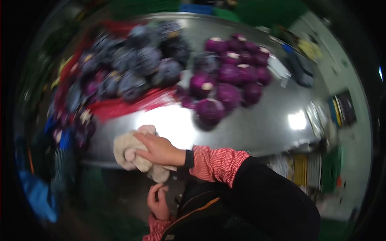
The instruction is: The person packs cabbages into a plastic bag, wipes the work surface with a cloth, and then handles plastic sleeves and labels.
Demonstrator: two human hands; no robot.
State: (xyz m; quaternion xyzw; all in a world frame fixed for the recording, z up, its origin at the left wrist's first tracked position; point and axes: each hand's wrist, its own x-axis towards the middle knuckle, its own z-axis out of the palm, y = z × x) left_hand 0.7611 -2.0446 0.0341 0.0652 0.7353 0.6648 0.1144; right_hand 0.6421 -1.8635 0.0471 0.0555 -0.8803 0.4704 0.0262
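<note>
My right hand (pixel 161 150) grips a beige cloth (pixel 126 146) over the front edge of the metal table (pixel 161 120). The cloth is bunched and part of it hangs below the fingers. Lower down, close to my body, my left hand (pixel 159 201) is apart from the cloth with its fingers curled; nothing shows in it, though the image is blurred. Shiny purple cabbages (pixel 228 96) are grouped beyond my right hand. Darker, bluish cabbages (pixel 146 60) lie in a pile at the back left, on and beside a red net bag (pixel 132 108).
A dark device (pixel 299 68) and a white object (pixel 278 69) lie at the table's right. Clear plastic packaging (pixel 317 120) sits by the right edge. Crates (pixel 307 168) stand below it. Blue plastic (pixel 38 193) and more cabbages (pixel 83 126) are at the left.
</note>
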